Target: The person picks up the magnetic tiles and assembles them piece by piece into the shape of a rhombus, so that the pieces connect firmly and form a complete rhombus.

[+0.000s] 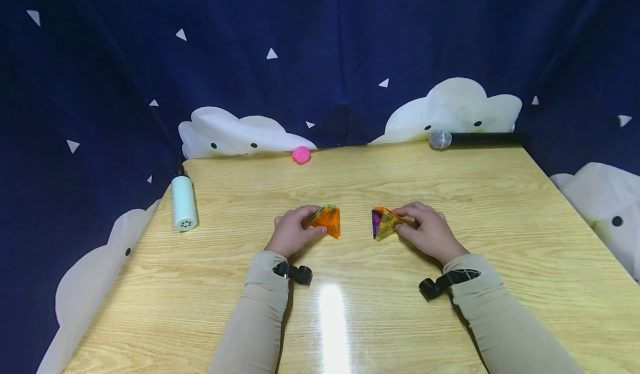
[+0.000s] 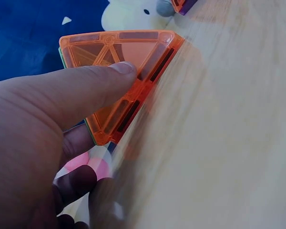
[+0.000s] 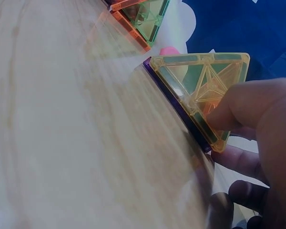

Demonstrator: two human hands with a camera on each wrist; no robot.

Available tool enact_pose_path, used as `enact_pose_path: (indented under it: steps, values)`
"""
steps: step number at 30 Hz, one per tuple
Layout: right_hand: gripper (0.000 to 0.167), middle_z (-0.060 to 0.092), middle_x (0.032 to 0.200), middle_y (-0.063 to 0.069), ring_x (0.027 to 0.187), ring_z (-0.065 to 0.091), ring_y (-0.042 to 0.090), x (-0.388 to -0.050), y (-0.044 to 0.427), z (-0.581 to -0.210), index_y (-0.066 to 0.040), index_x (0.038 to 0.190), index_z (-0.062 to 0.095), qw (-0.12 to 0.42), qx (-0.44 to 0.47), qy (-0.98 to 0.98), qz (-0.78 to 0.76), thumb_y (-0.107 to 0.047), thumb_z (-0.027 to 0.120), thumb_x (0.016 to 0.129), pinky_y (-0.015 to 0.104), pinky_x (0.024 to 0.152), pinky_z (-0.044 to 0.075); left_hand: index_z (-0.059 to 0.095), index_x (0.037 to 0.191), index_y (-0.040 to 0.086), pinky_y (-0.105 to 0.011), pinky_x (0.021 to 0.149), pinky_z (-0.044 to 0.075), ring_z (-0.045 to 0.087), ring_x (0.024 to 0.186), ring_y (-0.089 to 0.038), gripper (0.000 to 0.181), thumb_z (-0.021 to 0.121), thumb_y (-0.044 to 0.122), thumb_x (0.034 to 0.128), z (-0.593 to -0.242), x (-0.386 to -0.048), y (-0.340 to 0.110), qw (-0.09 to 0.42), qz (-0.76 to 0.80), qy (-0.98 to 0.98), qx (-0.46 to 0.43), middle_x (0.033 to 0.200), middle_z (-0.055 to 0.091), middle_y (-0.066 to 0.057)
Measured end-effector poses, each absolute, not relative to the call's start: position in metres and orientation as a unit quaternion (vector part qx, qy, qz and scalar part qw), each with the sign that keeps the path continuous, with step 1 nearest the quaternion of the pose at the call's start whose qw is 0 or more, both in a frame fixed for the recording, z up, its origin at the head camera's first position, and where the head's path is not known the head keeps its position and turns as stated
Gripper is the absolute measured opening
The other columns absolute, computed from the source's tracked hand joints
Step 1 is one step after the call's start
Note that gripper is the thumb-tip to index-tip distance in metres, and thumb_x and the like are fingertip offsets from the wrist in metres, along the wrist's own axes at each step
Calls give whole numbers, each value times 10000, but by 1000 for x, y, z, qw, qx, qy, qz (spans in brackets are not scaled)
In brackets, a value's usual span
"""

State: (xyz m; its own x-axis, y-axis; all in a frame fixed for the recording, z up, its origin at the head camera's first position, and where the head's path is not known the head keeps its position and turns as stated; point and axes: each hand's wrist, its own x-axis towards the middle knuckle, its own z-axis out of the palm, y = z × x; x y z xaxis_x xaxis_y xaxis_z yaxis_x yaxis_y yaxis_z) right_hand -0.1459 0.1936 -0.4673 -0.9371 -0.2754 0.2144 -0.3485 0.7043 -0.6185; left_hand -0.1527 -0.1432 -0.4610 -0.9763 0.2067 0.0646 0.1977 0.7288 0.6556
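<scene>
My left hand (image 1: 295, 232) pinches an orange and green group of triangular magnetic tiles (image 1: 328, 221) near the table's middle. Its thumb lies across the see-through orange face (image 2: 126, 52) in the left wrist view. My right hand (image 1: 426, 229) pinches a second group of triangular magnetic tiles (image 1: 385, 223), yellow, purple and orange. In the right wrist view its thumb presses the yellow face (image 3: 200, 71), with a purple tile (image 3: 174, 105) along the lower edge. A gap separates the two groups. The fingers behind each group are partly hidden.
A pale blue cylinder (image 1: 184, 202) with a black end lies at the table's left edge. At the back are a small pink round object (image 1: 301, 155) and a black microphone (image 1: 480, 139). A dark blue curtain (image 1: 330, 40) hangs behind the wooden table (image 1: 240, 185).
</scene>
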Motion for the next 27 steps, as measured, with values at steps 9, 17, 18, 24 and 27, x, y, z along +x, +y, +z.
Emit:
enact_pose_path:
  steps: [9, 17, 18, 24, 27]
  values:
    - [338, 660, 1164, 38, 826, 540, 173, -146, 194, -468, -156, 1253, 699, 51, 170, -922, 343, -201, 694, 918, 491, 853, 329, 651, 1321, 241, -446, 919, 241, 555, 969, -200, 502, 807, 355, 857, -462, -153, -143, 6, 354, 929, 111, 1242, 689, 37]
    - [343, 662, 1154, 35, 820, 540, 175, -146, 192, -468, -152, 1246, 699, 55, 174, -921, 345, -212, 695, 908, 461, 856, 310, 658, 1312, 235, -449, 904, 240, 546, 927, -194, 494, 811, 344, 855, -461, -152, -141, 1, 355, 928, 116, 1225, 695, 34]
    - [344, 663, 1148, 36, 816, 538, 176, -146, 191, -468, -149, 1245, 699, 55, 175, -920, 346, -208, 695, 906, 453, 849, 304, 657, 1314, 235, -448, 905, 238, 547, 929, -194, 496, 813, 339, 854, -461, -152, -141, 1, 356, 927, 117, 1229, 694, 34]
    - [330, 669, 1140, 35, 816, 534, 172, -146, 188, -467, -156, 1239, 703, 54, 176, -920, 346, -202, 701, 912, 436, 821, 288, 660, 1306, 235, -446, 919, 242, 562, 958, -201, 496, 819, 333, 846, -462, -153, -137, 0, 354, 927, 122, 1251, 687, 40]
    - [334, 668, 1123, 26, 801, 529, 162, -147, 187, -467, -157, 1237, 706, 60, 180, -919, 346, -213, 701, 908, 424, 805, 281, 665, 1297, 233, -453, 939, 244, 579, 1019, -223, 491, 821, 337, 843, -462, -153, -135, -2, 356, 926, 122, 1275, 678, 39]
